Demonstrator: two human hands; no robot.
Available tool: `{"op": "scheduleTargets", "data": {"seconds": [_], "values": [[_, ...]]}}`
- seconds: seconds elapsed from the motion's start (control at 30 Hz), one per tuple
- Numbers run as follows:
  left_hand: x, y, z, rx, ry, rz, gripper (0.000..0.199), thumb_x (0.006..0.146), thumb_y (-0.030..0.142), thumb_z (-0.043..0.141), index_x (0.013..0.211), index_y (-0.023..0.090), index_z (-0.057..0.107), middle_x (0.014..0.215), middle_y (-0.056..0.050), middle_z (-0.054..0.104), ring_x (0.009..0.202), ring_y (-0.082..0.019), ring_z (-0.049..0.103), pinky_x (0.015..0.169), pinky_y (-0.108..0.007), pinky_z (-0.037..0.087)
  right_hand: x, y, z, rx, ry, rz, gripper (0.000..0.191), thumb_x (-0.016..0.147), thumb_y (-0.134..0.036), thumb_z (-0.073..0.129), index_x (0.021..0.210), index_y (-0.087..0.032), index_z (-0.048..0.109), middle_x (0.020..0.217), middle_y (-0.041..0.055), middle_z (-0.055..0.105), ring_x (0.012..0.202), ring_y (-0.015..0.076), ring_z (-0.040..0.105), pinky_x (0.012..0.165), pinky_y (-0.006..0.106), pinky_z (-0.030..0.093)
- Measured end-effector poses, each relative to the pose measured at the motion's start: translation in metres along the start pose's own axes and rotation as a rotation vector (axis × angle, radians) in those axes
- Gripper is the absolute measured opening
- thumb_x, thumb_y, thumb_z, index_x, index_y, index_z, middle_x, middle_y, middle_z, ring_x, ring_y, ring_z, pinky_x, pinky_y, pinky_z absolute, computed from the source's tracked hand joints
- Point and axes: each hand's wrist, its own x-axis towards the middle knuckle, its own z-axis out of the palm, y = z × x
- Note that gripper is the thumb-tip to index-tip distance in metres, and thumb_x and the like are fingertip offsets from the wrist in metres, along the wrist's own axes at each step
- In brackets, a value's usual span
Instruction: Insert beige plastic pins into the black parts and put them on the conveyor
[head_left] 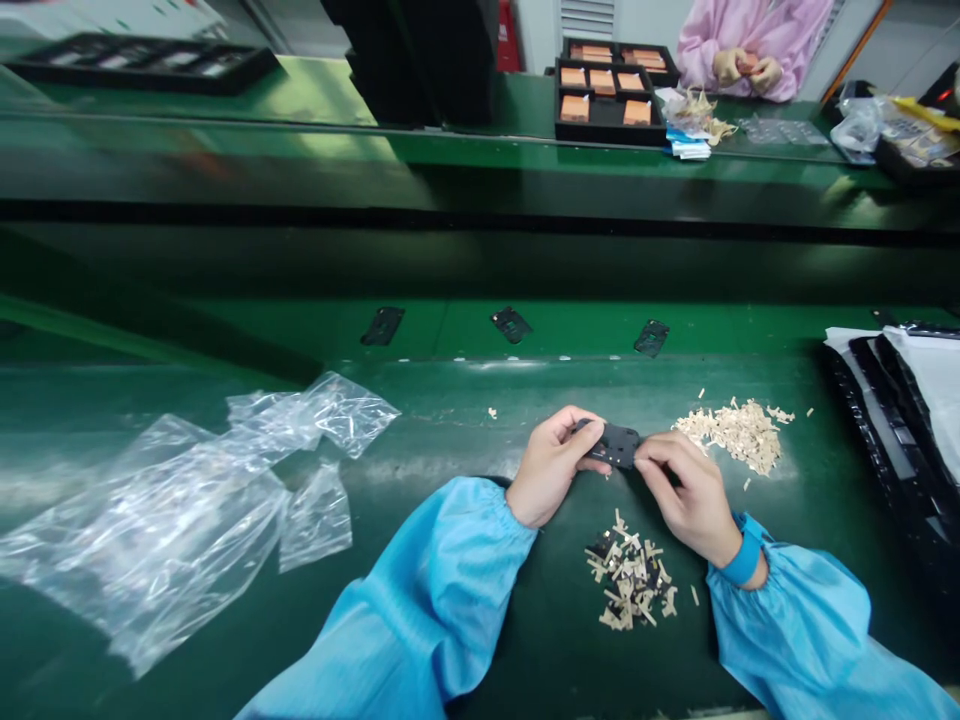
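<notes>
My left hand (551, 460) holds a small, flat black plastic part (616, 444) with cut-outs, thumb on top and fingers beneath. At the part's right end my right hand (686, 490) is closed in a pinch, its fingertips touching or nearly touching the edge. Whatever those fingertips pinch is too small to make out. Just below the hands lies a loose pile of small beige and dark pieces (631, 578). A larger heap of small beige pieces (739, 432) is spread beyond my right hand.
Three flat black parts (511, 324) lie spaced along the green strip ahead. Clear plastic bags (217, 500) cover the left of the bench. Black and white packaging (904, 430) stacks at right. On the raised shelf are black trays (609, 130); behind it a person in pink sleeves (795, 50) handles something.
</notes>
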Motion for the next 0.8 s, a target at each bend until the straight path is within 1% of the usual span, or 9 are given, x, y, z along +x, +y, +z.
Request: {"op": "scheduleTargets", "data": {"seconds": [0.1, 0.17, 0.23, 0.33, 0.43, 0.53, 0.63, 0.73, 0.8], "values": [[0.000, 0.000, 0.000, -0.028, -0.003, -0.005, 0.045, 0.068, 0.050, 0.087, 0.082, 0.013, 0.065, 0.073, 0.001, 0.062, 0.062, -0.009, 0.058, 0.047, -0.016, 0.056, -0.001, -0.001, -0.001, 0.015, 0.031, 0.006, 0.015, 0.097, -0.015, 0.061, 0.107, -0.024, 0.064, 0.093, 0.0044, 0.065, 0.079, 0.0183, 0.062, 0.069, 0.031, 0.052], [-0.002, 0.000, 0.001, -0.029, -0.018, -0.006, 0.045, 0.068, 0.050, 0.086, 0.081, 0.014, 0.064, 0.073, 0.002, 0.061, 0.062, -0.009, 0.058, 0.048, -0.018, 0.057, -0.002, 0.000, 0.000, 0.020, 0.055, 0.032, 0.030, 0.094, -0.020, 0.067, 0.123, -0.025, 0.062, 0.095, 0.0048, 0.064, 0.074, 0.0177, 0.059, 0.065, 0.031, 0.052], [-0.004, -0.001, 0.003, -0.032, -0.034, -0.006, 0.044, 0.069, 0.050, 0.086, 0.081, 0.014, 0.063, 0.073, 0.002, 0.061, 0.062, -0.009, 0.058, 0.050, -0.019, 0.058, -0.003, 0.000, 0.002, 0.001, 0.034, 0.027, 0.049, 0.092, -0.023, 0.071, 0.139, -0.025, 0.055, 0.099, 0.0061, 0.063, 0.073, 0.0178, 0.058, 0.065, 0.032, 0.054], [-0.007, -0.003, 0.006, -0.056, -0.046, -0.014, 0.044, 0.071, 0.050, 0.085, 0.082, 0.014, 0.062, 0.073, 0.002, 0.062, 0.062, -0.009, 0.060, 0.053, -0.020, 0.058, -0.006, 0.001, 0.007, -0.060, 0.047, -0.026, 0.056, 0.093, -0.020, 0.071, 0.145, -0.027, 0.052, 0.096, 0.0055, 0.065, 0.072, 0.0177, 0.059, 0.066, 0.033, 0.055], [-0.007, -0.005, 0.006, -0.082, -0.049, -0.013, 0.044, 0.070, 0.049, 0.086, 0.083, 0.014, 0.062, 0.073, 0.002, 0.062, 0.064, -0.010, 0.062, 0.055, -0.020, 0.059, -0.008, -0.001, 0.010, -0.102, 0.147, -0.062, 0.051, 0.093, -0.016, 0.071, 0.141, -0.026, 0.058, 0.093, 0.0048, 0.068, 0.069, 0.0167, 0.060, 0.066, 0.032, 0.056], [-0.005, -0.006, 0.005, -0.079, -0.031, 0.033, 0.045, 0.070, 0.048, 0.087, 0.083, 0.014, 0.061, 0.077, 0.001, 0.062, 0.068, -0.011, 0.063, 0.058, -0.022, 0.061, -0.007, -0.002, 0.008, -0.118, 0.205, -0.063, 0.033, 0.091, -0.013, 0.072, 0.121, -0.025, 0.068, 0.095, 0.0055, 0.071, 0.073, 0.0174, 0.065, 0.066, 0.031, 0.055], [-0.003, -0.006, 0.004, -0.012, -0.006, 0.144, 0.043, 0.071, 0.047, 0.086, 0.081, 0.014, 0.061, 0.083, 0.000, 0.061, 0.072, -0.012, 0.064, 0.061, -0.026, 0.064, -0.005, 0.001, 0.005, -0.056, 0.238, 0.036, 0.016, 0.091, -0.014, 0.071, 0.103, -0.024, 0.069, 0.087, 0.0035, 0.069, 0.073, 0.0175, 0.065, 0.064, 0.030, 0.054], [-0.002, -0.008, 0.004, 0.052, -0.008, 0.253, 0.037, 0.074, 0.044, 0.084, 0.081, 0.015, 0.062, 0.087, 0.000, 0.059, 0.074, -0.012, 0.064, 0.063, -0.028, 0.065, -0.005, 0.006, 0.005, 0.047, 0.283, 0.169, 0.007, 0.092, -0.019, 0.070, 0.096, -0.023, 0.067, 0.086, 0.0027, 0.066, 0.071, 0.0166, 0.063, 0.062, 0.029, 0.052], [-0.003, -0.011, 0.003, 0.084, -0.027, 0.302, 0.033, 0.077, 0.041, 0.082, 0.081, 0.015, 0.062, 0.087, 0.000, 0.057, 0.074, -0.012, 0.063, 0.062, -0.028, 0.065, -0.005, 0.010, 0.005, 0.085, 0.292, 0.212, 0.005, 0.092, -0.021, 0.070, 0.094, -0.023, 0.066, 0.086, 0.0025, 0.066, 0.071, 0.0161, 0.062, 0.063, 0.029, 0.051]]}}
